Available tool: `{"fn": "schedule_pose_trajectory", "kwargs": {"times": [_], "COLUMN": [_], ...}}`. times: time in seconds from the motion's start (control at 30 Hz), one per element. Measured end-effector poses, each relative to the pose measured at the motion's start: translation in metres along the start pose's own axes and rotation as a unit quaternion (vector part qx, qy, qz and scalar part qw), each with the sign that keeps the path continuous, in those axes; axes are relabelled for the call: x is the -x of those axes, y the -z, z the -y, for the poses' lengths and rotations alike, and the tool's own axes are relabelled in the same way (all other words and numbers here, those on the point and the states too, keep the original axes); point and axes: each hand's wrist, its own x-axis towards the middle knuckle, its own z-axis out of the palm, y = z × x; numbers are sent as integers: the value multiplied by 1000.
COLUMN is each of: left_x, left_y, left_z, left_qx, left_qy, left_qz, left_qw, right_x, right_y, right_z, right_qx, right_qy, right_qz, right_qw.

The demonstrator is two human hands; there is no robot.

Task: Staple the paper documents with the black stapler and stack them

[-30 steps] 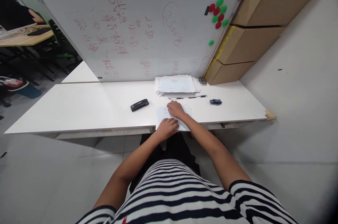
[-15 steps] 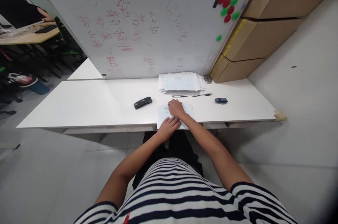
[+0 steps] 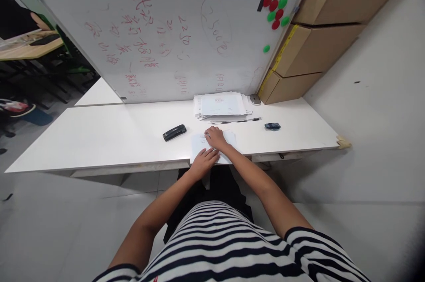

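Observation:
Printed paper sheets [image 3: 197, 144] lie at the front edge of the desk, under both of my hands. My left hand [image 3: 203, 161] rests on the lower part of them, fingers stretched out and palm down. Just beyond it, my right hand [image 3: 215, 137] presses on the upper middle of the paper, with its fingers slightly bent and pointing left. Part of the paper is hidden beneath the hands and right forearm. A black stapler [image 3: 174, 132] lies to the left of the paper.
Behind the hands, a thick stack of papers [image 3: 221, 104] sits against the whiteboard [image 3: 166, 43], with pens [image 3: 237, 121] before it. A small dark blue object [image 3: 272, 126] lies right. A mouse [image 3: 255, 99] and cardboard boxes [image 3: 292, 87] stand at the back right.
The whole view has shifted slightly, so the desk things appear further left. Both hands stay on the paper, with hardly any movement relative to it.

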Motion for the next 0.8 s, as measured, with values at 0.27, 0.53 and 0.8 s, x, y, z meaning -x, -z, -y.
{"fn": "schedule_pose_trajectory", "kwargs": {"times": [0.27,0.53,0.8], "left_x": [-32,-42,59], "left_y": [-10,-6,29], "left_z": [-3,-10,-32], "left_qx": [-6,-33,34], "left_qy": [-13,-25,100], "left_qz": [-26,-33,-141], "left_qw": [1000,999,984], "right_x": [-6,-3,-35], "right_y": [8,8,43], "right_z": [-23,-30,-60], "right_qx": [16,22,142], "right_qy": [-11,-19,-15], "right_qz": [-14,-31,-131], "right_qw": [1000,999,981]}}
